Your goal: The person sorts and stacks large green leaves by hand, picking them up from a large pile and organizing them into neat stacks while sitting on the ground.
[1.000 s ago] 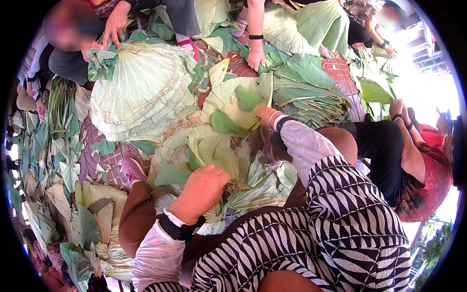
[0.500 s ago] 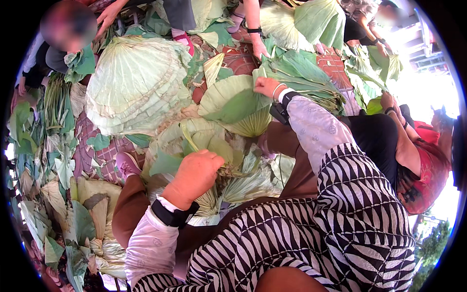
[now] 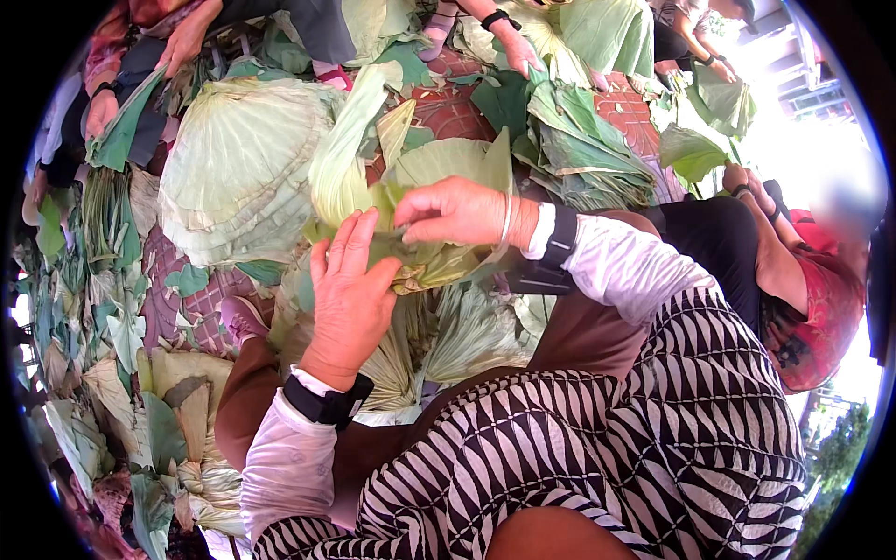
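My left hand (image 3: 350, 299) has its fingers over a yellow-green lotus leaf (image 3: 439, 266), with the thumb at the leaf's near side. Curled toward the same leaf from the right, my right hand (image 3: 467, 213) has its thumb and fingertips on it. The leaf is folded and crumpled between the hands, and its middle is partly hidden by my fingers. A long pale flap of leaf (image 3: 341, 173) rises behind my left fingertips. Beneath my hands, between my knees, lie pale lotus leaves (image 3: 476, 341) with fanned veins.
A thick stack of pale lotus leaves (image 3: 245, 168) sits ahead on the left. Ahead on the right is a pile of folded green leaves (image 3: 588, 149). Loose leaves (image 3: 154, 420) cover the left side. Co-workers' hands (image 3: 513, 47) handle leaves around me; a seated person (image 3: 821, 299) is close at my right.
My right hand has come back from the far leaves to beside my left hand. My left fingers have straightened upward over the leaf. A pale flap now stands up behind them.
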{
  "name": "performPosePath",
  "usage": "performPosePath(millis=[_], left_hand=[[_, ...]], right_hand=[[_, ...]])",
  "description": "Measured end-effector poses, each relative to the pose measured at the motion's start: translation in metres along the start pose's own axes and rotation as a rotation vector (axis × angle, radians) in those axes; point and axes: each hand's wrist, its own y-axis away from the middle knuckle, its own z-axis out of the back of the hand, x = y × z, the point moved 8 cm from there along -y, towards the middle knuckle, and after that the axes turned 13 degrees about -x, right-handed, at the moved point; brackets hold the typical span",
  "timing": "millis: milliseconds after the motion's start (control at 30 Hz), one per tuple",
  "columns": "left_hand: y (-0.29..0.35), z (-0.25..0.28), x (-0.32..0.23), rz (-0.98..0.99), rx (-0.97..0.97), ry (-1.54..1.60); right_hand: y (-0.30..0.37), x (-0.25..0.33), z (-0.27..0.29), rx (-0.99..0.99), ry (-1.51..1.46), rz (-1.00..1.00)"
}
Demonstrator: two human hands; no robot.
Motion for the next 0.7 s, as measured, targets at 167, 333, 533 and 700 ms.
performPosePath(millis=[167,333,533,700], left_hand=[[0.009,-0.017,0.014,0.08,0.079,0.047],[0.014,-0.019,0.021,0.292,0.146,0.276],[0.024,-0.04,0.017,0.523,0.331,0.44],[0.032,-0.043,0.007,0.219,0.461,0.441]], right_hand=[[0.01,-0.024,-0.026,0.031,-0.256,-0.184],[0.006,-0.043,-0.03,0.165,-0.52,-0.348],[0.023,-0.285,0.04,-0.017,0.587,-0.72],[0.062,-0.298,0.025,0.16,1.239,-0.385]])
